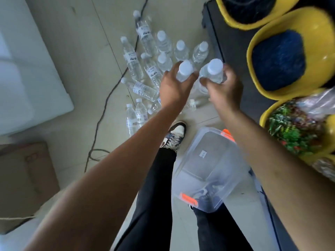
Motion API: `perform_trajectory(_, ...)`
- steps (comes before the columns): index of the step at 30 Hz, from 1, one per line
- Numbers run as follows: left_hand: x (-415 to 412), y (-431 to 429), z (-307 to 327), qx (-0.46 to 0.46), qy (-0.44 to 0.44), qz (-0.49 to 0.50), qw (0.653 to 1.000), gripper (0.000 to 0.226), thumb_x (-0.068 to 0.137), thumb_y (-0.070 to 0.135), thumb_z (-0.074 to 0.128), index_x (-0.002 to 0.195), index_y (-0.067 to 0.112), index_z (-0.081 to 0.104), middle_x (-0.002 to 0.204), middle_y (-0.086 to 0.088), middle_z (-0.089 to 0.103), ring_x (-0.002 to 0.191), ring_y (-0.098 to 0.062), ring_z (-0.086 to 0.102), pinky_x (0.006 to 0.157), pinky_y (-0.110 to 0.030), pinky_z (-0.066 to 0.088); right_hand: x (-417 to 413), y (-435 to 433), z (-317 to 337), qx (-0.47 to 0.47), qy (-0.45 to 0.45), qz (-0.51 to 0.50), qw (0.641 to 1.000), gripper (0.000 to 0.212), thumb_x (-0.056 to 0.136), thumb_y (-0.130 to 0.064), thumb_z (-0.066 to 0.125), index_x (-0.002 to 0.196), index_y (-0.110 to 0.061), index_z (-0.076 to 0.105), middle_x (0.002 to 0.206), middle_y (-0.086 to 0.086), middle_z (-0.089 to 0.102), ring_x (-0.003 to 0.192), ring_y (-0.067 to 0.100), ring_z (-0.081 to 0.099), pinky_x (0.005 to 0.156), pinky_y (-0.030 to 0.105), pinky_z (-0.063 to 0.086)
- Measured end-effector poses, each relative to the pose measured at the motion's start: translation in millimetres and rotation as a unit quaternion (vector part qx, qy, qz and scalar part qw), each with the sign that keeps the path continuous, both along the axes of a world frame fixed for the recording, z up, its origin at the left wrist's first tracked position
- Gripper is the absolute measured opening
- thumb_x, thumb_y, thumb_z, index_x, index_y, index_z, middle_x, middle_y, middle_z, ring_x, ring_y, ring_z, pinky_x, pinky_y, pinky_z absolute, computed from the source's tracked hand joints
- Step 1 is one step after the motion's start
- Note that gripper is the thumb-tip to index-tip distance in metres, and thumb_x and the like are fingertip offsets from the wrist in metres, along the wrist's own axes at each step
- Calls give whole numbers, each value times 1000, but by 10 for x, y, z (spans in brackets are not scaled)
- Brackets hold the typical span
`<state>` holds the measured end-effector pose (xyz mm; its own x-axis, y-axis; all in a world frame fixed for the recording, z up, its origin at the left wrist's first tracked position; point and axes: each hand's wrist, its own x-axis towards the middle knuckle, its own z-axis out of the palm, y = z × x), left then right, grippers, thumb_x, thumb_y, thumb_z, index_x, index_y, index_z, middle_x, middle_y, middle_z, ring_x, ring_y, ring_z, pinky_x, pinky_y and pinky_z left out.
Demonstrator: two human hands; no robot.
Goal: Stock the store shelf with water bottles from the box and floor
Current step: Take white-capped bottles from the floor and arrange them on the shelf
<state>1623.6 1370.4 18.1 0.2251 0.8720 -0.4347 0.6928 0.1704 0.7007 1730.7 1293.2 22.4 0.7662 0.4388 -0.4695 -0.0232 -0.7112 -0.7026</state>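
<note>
Two bare forearms (pixel 108 178) reach forward and down from the bottom edge, above black trousers (pixel 154 196) and a dark patterned sneaker with a white toe (pixel 175 134). The left hand (pixel 174 87) has its fingers curled round the shoulder of a clear plastic water bottle with a white cap (pixel 184 71). The right hand (pixel 224 89) grips a second clear white-capped bottle (pixel 213 71) the same way. Both bottles are upright, caps towards the camera, just beside one another and lifted off the floor.

Beneath and beyond the hands, more clear water bottles (pixel 145 69) cover the pale tiled floor (pixel 81 51), some standing, others lying on their sides, and a thin black cable (pixel 107 98) trails past them. By the right leg a transparent plastic storage box with orange latches (pixel 208 160) sits on the floor beside a black shelf (pixel 230 51). The shelf carries yellow plastic tubs (pixel 255 44), two filled with something dark blue and one with green foliage. At far left lies a brown cardboard box (pixel 23 178)
</note>
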Motion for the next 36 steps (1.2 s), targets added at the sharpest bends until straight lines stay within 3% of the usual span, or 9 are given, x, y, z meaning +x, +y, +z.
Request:
perform_trajectory(7,-146,-11,2244,51,-88,6,995,51,73,70,71,108,33,71,86,-1,69,80,-24,65,70,-42,57,-32,-69,2279,93,-51,6,994,60,65,-56,80,116,-24,71,104,-12,68,101,14,67,87,41,58)
perform_trajectory(18,101,-323,5629,183,-202,-58,960,48,74,67,76,69,21,63,59,-4,52,52,-15,43,52,-33,29,150,-791,5468,228,-106,18,968,31,70,-56,80,89,-33,76,83,-8,77,78,19,75,71,55,60)
perform_trajectory(19,145,-396,5890,189,-214,-67,956,46,75,67,76,69,22,67,60,-6,55,85,-23,60,53,-37,32,200,-876,5696,239,-121,22,963,33,71,-58,80,89,-30,76,81,-4,77,77,23,74,69,56,59)
perform_trajectory(20,197,-461,6125,191,-233,-77,950,43,76,65,76,70,23,70,60,-6,57,64,-3,25,55,-35,34,257,-956,5919,246,-138,26,959,40,71,-60,79,90,-26,76,80,2,76,75,28,73,67,58,58)
perform_trajectory(21,249,-526,6341,189,-257,-89,944,39,76,63,77,71,24,73,61,-3,62,53,-13,48,56,-33,36,322,-1039,6127,252,-155,28,955,49,70,-64,79,91,-19,75,80,10,74,75,33,72,64,59,57)
perform_trajectory(26,550,-699,7001,208,-336,-110,912,61,76,64,76,87,4,73,92,-8,71,72,-15,71,58,-34,46,696,-1493,6927,279,-229,28,932,53,74,-64,77,84,-12,74,82,23,70,73,36,70,60,61,56)
perform_trajectory(27,621,-702,7061,201,-346,-114,909,62,75,64,75,82,2,71,105,9,39,67,-24,68,58,-34,42,773,-1567,7025,281,-237,18,930,56,75,-64,77,85,-9,73,82,23,70,73,37,71,59,60,58)
perform_trajectory(29,809,-663,7160,180,-370,-138,901,65,75,64,75,69,1,61,65,8,40,55,-21,45,57,-36,32,960,-1669,7159,283,-242,-7,928,59,74,-61,76,84,-3,72,80,23,70,66,26,71,57,53,61)
perform_trajectory(36,1608,-478,7486,154,-407,-244,867,37,80,56,78,73,19,76,62,3,68,60,-11,59,60,-38,48,1590,-1706,7143,230,-303,-103,919,50,73,-57,72,76,-8,72,70,16,70,71,36,72,57,54,60)
